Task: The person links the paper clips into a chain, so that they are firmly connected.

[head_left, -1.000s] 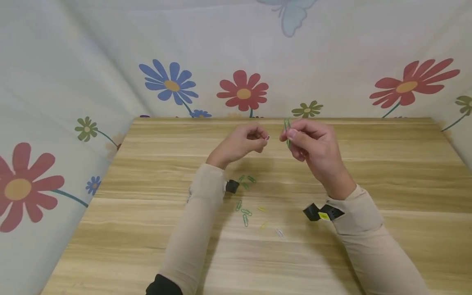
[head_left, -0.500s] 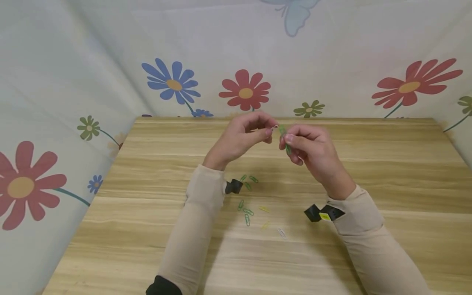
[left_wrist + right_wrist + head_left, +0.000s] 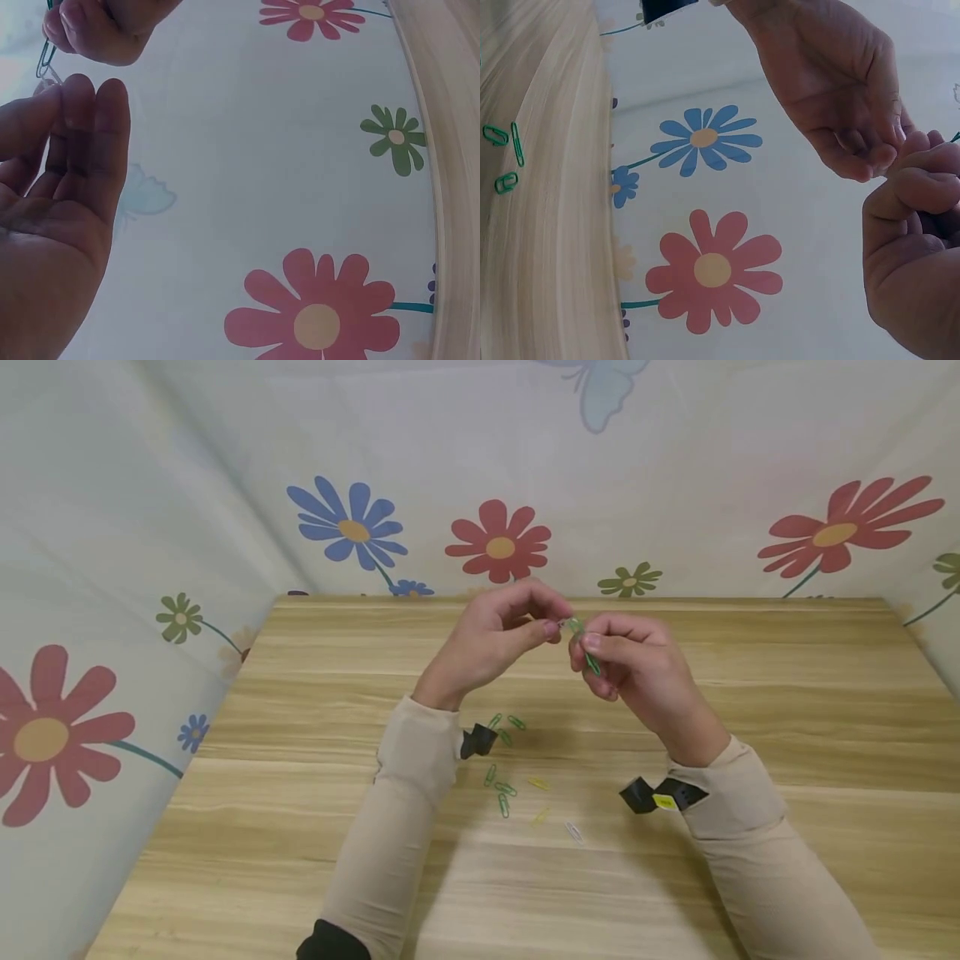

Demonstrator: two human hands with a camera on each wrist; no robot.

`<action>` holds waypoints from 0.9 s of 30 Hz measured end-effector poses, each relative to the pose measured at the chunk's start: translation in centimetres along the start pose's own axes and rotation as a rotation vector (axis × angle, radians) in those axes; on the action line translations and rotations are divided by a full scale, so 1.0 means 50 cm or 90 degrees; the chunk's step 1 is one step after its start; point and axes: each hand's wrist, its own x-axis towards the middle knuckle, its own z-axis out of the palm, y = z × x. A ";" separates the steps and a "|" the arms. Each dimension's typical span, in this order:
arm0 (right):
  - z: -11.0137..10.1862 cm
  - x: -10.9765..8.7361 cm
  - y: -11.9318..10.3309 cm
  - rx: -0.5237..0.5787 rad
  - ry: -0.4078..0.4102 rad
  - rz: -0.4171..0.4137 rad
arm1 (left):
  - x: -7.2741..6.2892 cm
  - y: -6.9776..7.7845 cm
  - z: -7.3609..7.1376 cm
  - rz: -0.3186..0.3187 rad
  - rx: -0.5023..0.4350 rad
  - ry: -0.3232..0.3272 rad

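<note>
Both hands are raised over the far part of the table, fingertips nearly meeting. My right hand (image 3: 648, 672) pinches a green paper clip (image 3: 592, 663) between thumb and fingers. Between the thumb and index finger of my left hand (image 3: 487, 647) is a small pale paper clip (image 3: 562, 624), mostly hidden by the fingertips. In the left wrist view the green clip's lower loop (image 3: 43, 67) overlaps the pale clip's end; I cannot tell whether they are linked. The right wrist view shows the fingertips of both hands close together, with the clips largely hidden.
On the wooden table (image 3: 262, 760) below lie several green paper clips (image 3: 504, 806), two yellow paper clips (image 3: 537, 783) and one white paper clip (image 3: 573, 832). A flower-printed cloth (image 3: 675, 468) hangs behind the table's far edge.
My left hand has moved right and slightly up to the green clip, bringing the pale clip against its upper end. The green clip has tilted in my right hand.
</note>
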 end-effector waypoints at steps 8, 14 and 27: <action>0.002 0.000 -0.001 0.018 -0.010 0.015 | 0.004 0.002 0.009 0.034 -0.015 0.017; 0.003 -0.002 -0.006 0.009 0.001 0.018 | 0.006 0.004 0.017 0.039 -0.036 0.034; 0.009 0.001 -0.022 -0.122 0.080 0.011 | 0.012 0.013 0.048 0.018 -0.052 0.061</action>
